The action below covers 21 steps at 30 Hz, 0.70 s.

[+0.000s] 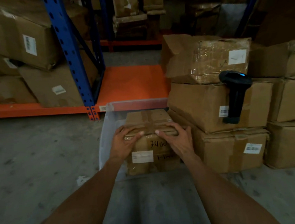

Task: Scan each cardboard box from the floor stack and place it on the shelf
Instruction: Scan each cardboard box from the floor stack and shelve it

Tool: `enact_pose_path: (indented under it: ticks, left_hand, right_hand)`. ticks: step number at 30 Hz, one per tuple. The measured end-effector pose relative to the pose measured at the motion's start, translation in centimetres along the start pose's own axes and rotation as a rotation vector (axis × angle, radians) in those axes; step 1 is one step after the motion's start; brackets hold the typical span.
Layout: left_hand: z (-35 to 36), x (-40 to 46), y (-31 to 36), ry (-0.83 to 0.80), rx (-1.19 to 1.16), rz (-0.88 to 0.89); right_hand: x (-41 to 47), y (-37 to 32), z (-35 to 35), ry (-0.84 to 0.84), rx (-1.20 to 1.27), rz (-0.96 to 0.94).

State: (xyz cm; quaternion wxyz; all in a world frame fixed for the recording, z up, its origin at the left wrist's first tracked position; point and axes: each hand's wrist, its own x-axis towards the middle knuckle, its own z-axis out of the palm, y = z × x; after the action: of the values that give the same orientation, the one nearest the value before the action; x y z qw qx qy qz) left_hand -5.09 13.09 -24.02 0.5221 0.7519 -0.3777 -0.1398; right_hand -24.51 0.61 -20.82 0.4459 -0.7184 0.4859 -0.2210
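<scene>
A taped cardboard box (148, 122) with a white label and handwriting on its near face stands in a clear plastic tub (107, 132) on the floor. My left hand (126, 141) grips its near top left edge, fingers curled over the top. My right hand (176, 138) grips the near top right edge the same way. A black handheld scanner (234, 96) lies on the floor stack (213, 106) to the right, its handle hanging down over a box face. The orange shelf (132, 83) has a bare patch straight ahead.
A blue rack upright (71, 56) stands left of the bare shelf patch. Labelled boxes (24, 56) fill the shelf bay on the left. More boxes (287, 100) are stacked at the far right. Grey concrete floor (41, 164) lies around me.
</scene>
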Motion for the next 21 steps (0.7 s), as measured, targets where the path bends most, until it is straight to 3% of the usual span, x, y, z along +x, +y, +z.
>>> enact_pose_path:
  ticks: [5, 21]
  left_hand:
    - [0.9, 0.3, 0.8, 0.043, -0.176, -0.054]
    - [0.3, -0.8, 3.9, 0.287, -0.193, -0.025]
  right_hand:
    - [0.0, 0.4, 1.6, 0.092, 0.126, -0.01]
    - [-1.2, -2.5, 2.3, 0.332, 0.177, -0.106]
